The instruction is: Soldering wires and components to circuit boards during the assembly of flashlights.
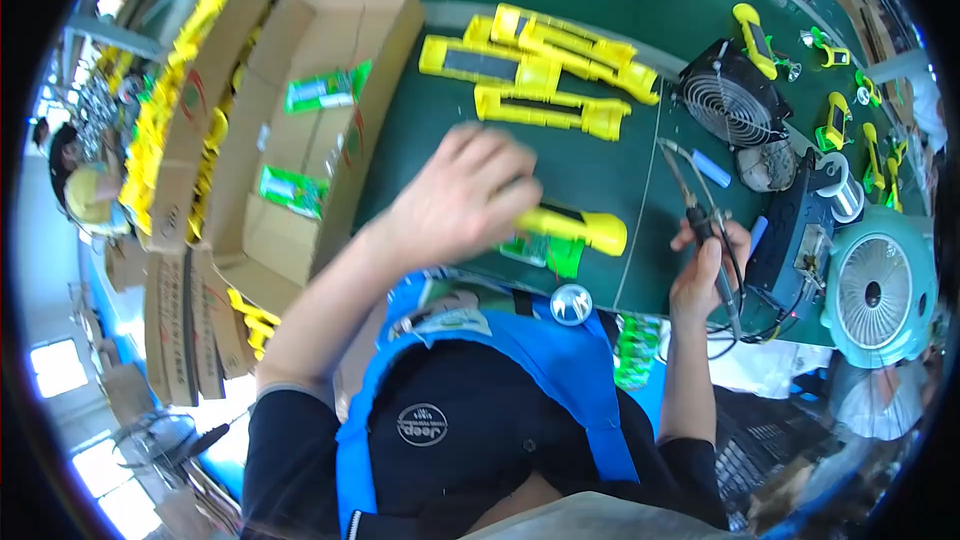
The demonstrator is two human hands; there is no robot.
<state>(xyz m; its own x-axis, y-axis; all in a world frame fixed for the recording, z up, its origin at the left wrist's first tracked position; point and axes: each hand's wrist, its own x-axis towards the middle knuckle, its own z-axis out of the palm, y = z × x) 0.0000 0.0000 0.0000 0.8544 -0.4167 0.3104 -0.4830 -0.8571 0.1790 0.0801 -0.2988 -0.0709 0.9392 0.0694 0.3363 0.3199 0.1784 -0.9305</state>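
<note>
My left hand (470,190), slightly smeared by motion, is curled over the left end of a yellow lamp casing (600,232); whatever its fingers hold is hidden. Below that casing lies a green circuit board (530,249) with a bright green piece (567,257). A round silver reflector (571,305) sits at the near table edge, against my blue apron. My right hand (708,270) is closed around a soldering iron (700,225), whose tip points up and away from me. Several yellow casings (550,110) lie beyond my hands, one with a dark panel.
An open cardboard box (235,210) with green boards stands left, beside boxes of yellow parts (165,140). To the right are a black fan (735,100), a solder spool (843,192), a dark soldering station (790,250) and a teal fan (872,290). Finished-looking lamps (755,40) lie far right.
</note>
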